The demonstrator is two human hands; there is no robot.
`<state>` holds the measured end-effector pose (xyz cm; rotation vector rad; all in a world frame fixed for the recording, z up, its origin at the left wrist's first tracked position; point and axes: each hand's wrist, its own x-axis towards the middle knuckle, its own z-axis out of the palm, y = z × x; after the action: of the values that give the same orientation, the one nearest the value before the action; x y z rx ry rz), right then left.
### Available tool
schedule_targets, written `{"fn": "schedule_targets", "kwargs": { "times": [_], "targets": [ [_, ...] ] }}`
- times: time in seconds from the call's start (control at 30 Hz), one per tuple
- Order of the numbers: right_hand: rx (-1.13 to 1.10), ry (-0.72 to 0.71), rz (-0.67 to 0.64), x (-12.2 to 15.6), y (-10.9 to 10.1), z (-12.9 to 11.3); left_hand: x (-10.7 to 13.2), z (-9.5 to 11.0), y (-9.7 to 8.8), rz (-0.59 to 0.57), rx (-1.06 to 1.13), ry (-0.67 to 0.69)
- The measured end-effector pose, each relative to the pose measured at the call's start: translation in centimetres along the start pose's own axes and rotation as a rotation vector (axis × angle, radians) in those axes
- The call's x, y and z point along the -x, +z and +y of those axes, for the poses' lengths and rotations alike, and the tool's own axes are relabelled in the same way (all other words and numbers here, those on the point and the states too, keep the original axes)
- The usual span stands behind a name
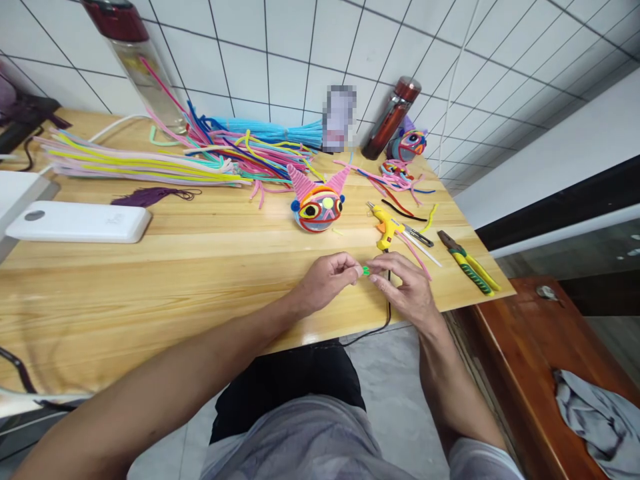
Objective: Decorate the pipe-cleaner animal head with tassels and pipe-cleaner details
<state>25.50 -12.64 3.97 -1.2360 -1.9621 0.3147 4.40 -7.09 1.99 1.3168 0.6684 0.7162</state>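
Over the front of the table, my left hand [327,280] pinches a short bright green piece [366,271], apparently pipe cleaner, between thumb and forefinger. My right hand [407,287] is close on the other side of it, thumb and fingers apart; whether they touch the piece is hard to see. Just beyond stands a round animal head [320,212] made of coiled pipe cleaners, with pink pointed ears, yellow-ringed eyes and a red-outlined mouth. A yellow hot glue gun [387,227] lies past my right hand, its black cord running down behind my fingers.
Bundles of coloured pipe cleaners [150,163] lie at the back left, near a white power bank [80,222]. Pliers [470,263] and a utility knife [419,236] lie right. A clear bottle [150,80] and a red-brown flask [390,120] stand by the tiled wall.
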Motion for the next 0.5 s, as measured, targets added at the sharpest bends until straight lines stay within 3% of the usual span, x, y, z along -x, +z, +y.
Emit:
{"fn": "schedule_targets", "kwargs": {
  "times": [0.5],
  "targets": [
    [-0.069, -0.010, -0.092, -0.1, -0.5, 0.5, -0.1, -0.8, -0.1, -0.077, -0.074, 0.020]
  ]
}}
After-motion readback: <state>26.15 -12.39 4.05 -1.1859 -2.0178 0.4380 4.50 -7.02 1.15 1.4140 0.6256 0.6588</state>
